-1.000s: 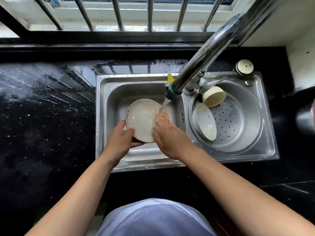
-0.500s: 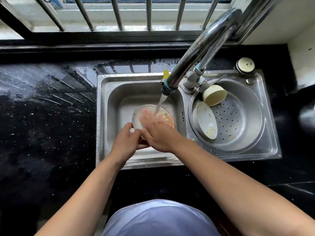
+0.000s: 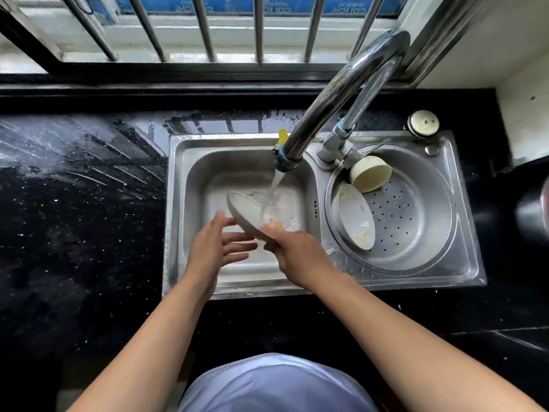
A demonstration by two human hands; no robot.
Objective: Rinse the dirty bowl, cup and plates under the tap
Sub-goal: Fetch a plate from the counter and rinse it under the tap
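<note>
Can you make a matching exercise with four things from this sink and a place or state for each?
Things:
1. plate
2. cup
3. second plate
4. left hand

Places or states:
A. lies on its side in the right basin
B. open, fingers spread
C. held tilted under the running water
D. leans on the right basin's wall, below the cup

Pairs: 1-C, 2-A, 3-D, 4-B

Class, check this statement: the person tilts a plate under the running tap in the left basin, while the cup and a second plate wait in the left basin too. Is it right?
Not quite. The head view shows the tilted plate under the tap in the left basin, but the cup and second plate wait in the right basin.
</note>
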